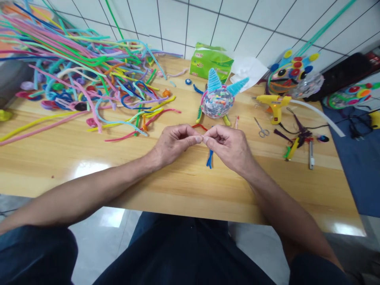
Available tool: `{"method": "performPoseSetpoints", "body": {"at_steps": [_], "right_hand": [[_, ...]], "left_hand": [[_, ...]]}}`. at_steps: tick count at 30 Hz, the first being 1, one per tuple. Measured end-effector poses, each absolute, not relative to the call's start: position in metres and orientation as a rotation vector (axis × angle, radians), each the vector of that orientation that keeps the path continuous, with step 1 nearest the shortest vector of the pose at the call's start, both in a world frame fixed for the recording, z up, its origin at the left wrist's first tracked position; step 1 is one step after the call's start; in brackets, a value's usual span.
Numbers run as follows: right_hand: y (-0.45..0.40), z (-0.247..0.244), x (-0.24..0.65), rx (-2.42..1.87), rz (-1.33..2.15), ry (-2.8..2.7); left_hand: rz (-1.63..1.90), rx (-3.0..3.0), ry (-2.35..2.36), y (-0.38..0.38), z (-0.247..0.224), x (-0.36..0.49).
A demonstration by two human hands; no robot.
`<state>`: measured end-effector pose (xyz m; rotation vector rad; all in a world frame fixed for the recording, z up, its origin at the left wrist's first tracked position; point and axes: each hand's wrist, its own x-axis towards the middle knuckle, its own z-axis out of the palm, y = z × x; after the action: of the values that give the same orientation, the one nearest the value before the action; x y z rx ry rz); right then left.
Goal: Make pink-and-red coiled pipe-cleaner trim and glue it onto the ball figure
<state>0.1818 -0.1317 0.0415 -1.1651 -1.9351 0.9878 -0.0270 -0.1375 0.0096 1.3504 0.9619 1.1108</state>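
Above the middle of the table, my left hand (180, 141) and my right hand (229, 146) meet with thumbs and fingertips pinched together. A short red pipe cleaner (200, 126) shows as a bent arch between them, its ends running into the fingers. Just below my right fingers a folded blue pipe cleaner (209, 159) shows; its upper part is hidden, and I cannot tell whether it touches the hand. Beyond the hands stands a round, speckled ball figure (217, 103) with two light-blue pipe-cleaner ears (214, 81) and green and yellow feet.
A large heap of coloured pipe cleaners (97, 75) covers the back left. Behind the ball figure is a green tissue pack (211, 61). To the right lie small scissors (261, 128), a yellow glue gun (275, 106), a utility knife (311, 155) and another decorated figure (286, 81).
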Motion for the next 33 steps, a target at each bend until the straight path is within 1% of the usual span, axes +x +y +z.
{"method": "performPoseSetpoints", "body": {"at_steps": [5,10,20,33], "right_hand": [[-0.125,0.047,0.190,-1.180,1.113,-1.948],[-0.125,0.051,0.192,-1.243,1.060,-1.930],[-0.132,0.050,0.183,-1.193,0.963,-1.956],[-0.134,0.044,0.179,-1.203,1.050,-1.894]], "left_hand": [[1.063,1.260,0.952,-0.133,0.010,-0.028],[1.039,1.162,0.913,-0.133,0.013,-0.027],[1.022,1.312,0.966,-0.134,0.010,-0.030],[1.092,1.423,0.947,-0.138,0.009,-0.028]]}}
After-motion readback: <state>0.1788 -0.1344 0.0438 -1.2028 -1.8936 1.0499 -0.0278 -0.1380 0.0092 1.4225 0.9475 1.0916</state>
